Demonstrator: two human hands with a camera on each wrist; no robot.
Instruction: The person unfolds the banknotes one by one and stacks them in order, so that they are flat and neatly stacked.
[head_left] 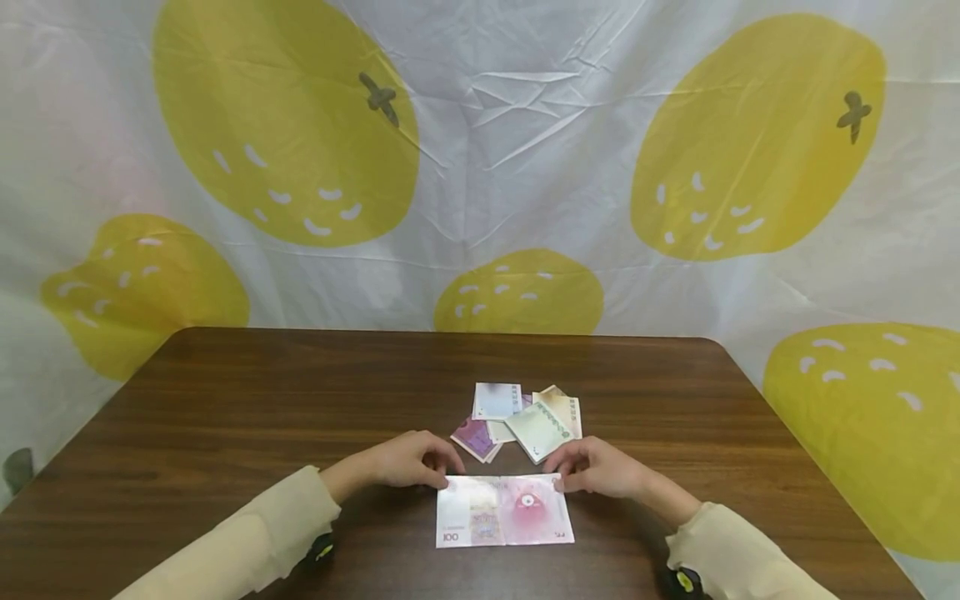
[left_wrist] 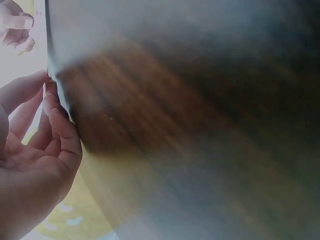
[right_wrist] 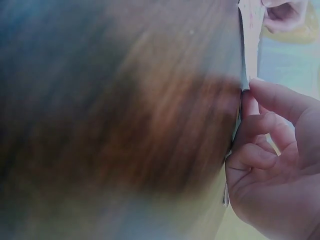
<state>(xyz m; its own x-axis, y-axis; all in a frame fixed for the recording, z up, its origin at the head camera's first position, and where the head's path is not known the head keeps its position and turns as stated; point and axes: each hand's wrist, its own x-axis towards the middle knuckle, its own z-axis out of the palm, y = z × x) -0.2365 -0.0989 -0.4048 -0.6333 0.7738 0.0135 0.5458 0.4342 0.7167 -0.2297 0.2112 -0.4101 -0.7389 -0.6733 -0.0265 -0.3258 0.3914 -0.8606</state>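
Note:
A pink and white 100 banknote (head_left: pixel 517 533) faces up near the front of the table, a fold line down its middle. Its far left corner is pinched between the thumb and fingers of my left hand (head_left: pixel 408 460). My right hand (head_left: pixel 603 471) pinches the far right corner in the same way. In the left wrist view, the left hand (left_wrist: pixel 45 145) has thumb and fingertips meeting at the note's edge. The right wrist view shows the right hand (right_wrist: pixel 280 160) gripping the thin, edge-on note (right_wrist: pixel 251 40). Whether the note touches the table cannot be told.
Just beyond the hands lies a loose pile of banknotes: a green one (head_left: pixel 540 429), a pale blue one (head_left: pixel 497 401), a purple one (head_left: pixel 474 437) and a yellowish one (head_left: pixel 567 410). The brown wooden table (head_left: pixel 300 383) ends at a white curtain (head_left: pixel 517 183) with yellow fruit prints.

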